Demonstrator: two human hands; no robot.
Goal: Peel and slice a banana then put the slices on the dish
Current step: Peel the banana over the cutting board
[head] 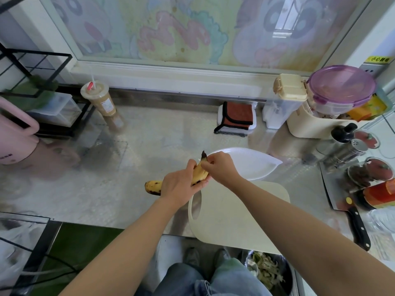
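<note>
Left hand point(181, 185) wraps the middle of the banana point(152, 186), held over the steel counter point(119, 167) at the cutting board's point(241, 216) far left corner. Right hand point(220, 167) pinches its stem end beside the white dish point(258, 165). Bare counter lies left. The board overhangs the front edge, and a knife point(359, 226) lies right, among jars.

Both bare forearms reach forward and converge, the left hand point(181, 184) curled round the banana point(152, 186), the right hand point(220, 167) pinching its far end with bent fingers.
</note>
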